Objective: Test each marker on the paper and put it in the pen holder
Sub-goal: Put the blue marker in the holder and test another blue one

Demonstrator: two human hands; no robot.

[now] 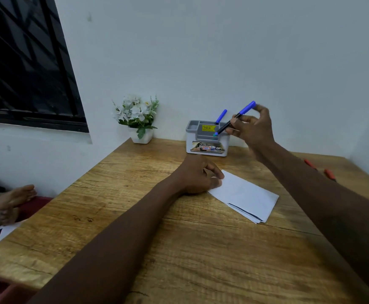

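Note:
My right hand (252,128) pinches a black marker with a blue cap (236,118), held tilted with its lower end just above the grey and white pen holder (207,148) at the back of the table. Another blue-capped marker (221,116) stands inside the holder. My left hand (197,175) rests on the near left corner of the folded white paper (247,194), fingers curled on its edge. Two red markers (330,174) lie at the far right of the table.
A small white pot of white flowers (138,119) stands left of the holder against the wall. The wooden table (135,216) meets the wall at the back. A person's bare feet (10,200) and loose papers lie beyond the left edge.

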